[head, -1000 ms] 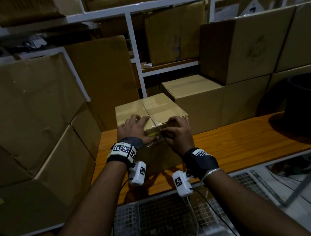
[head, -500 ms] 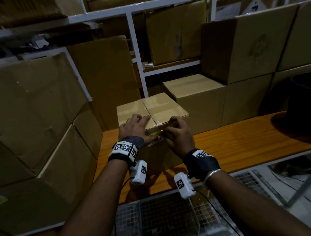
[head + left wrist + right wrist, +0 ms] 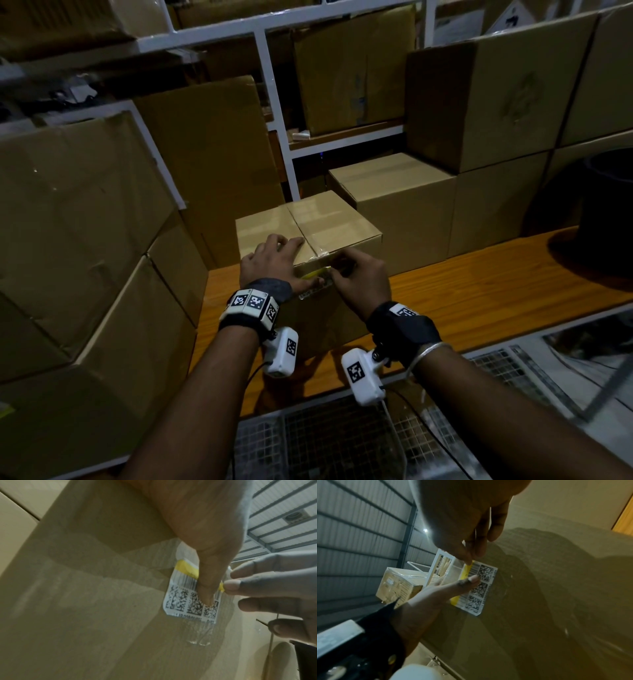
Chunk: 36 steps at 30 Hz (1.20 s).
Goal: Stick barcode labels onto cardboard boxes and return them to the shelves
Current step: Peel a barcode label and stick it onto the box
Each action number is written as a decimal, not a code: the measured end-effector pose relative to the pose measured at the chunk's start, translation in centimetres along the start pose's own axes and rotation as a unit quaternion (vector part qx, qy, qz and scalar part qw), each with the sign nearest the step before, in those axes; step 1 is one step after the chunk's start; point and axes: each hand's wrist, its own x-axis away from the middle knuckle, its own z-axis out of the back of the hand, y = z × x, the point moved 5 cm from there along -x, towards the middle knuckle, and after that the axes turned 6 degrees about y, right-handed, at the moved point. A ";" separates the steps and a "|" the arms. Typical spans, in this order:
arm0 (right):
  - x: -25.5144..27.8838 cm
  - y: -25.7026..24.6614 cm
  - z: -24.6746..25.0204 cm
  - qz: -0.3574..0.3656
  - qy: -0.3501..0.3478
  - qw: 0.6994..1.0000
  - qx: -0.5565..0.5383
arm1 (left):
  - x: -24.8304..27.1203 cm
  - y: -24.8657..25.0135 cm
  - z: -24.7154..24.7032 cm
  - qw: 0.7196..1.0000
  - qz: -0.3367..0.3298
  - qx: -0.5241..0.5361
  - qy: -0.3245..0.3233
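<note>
A small taped cardboard box [image 3: 329, 222] stands on the wooden shelf board [image 3: 479, 291] in front of me. A white barcode label [image 3: 181, 601] with a yellow stripe lies on its front face, just under the top edge. My left hand [image 3: 274, 260] rests with straight fingers on the box top, and its thumb [image 3: 205, 592] presses down on the label [image 3: 481, 588]. My right hand [image 3: 356, 274] pinches the label's yellow end between its fingertips [image 3: 469, 559]. In the head view the hands hide most of the label.
Large cardboard boxes [image 3: 85, 222] lean at the left. More boxes [image 3: 404, 205] stack behind and to the right under a white shelf frame [image 3: 274, 102]. A wire basket [image 3: 325, 442] sits below the board's front edge. A dark round object [image 3: 603, 212] stands far right.
</note>
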 end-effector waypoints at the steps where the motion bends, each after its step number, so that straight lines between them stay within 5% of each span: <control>1: 0.0 0.1 -0.1 -0.006 -0.002 1.000 0.000 | 0.0 0.0 0.0 1.000 -0.001 0.000 0.000; 20: -0.4 -0.2 0.3 -0.051 -0.002 0.998 -0.028 | 0.0 -0.1 -0.1 1.000 0.006 0.002 0.004; 26: -0.1 2.9 0.3 -0.200 -0.016 0.979 -0.026 | 0.0 0.0 0.0 1.000 0.006 0.001 0.000; 36: 1.6 2.9 -0.5 -0.317 -0.042 0.943 -0.091 | -0.1 0.0 -0.1 1.000 0.004 0.001 0.001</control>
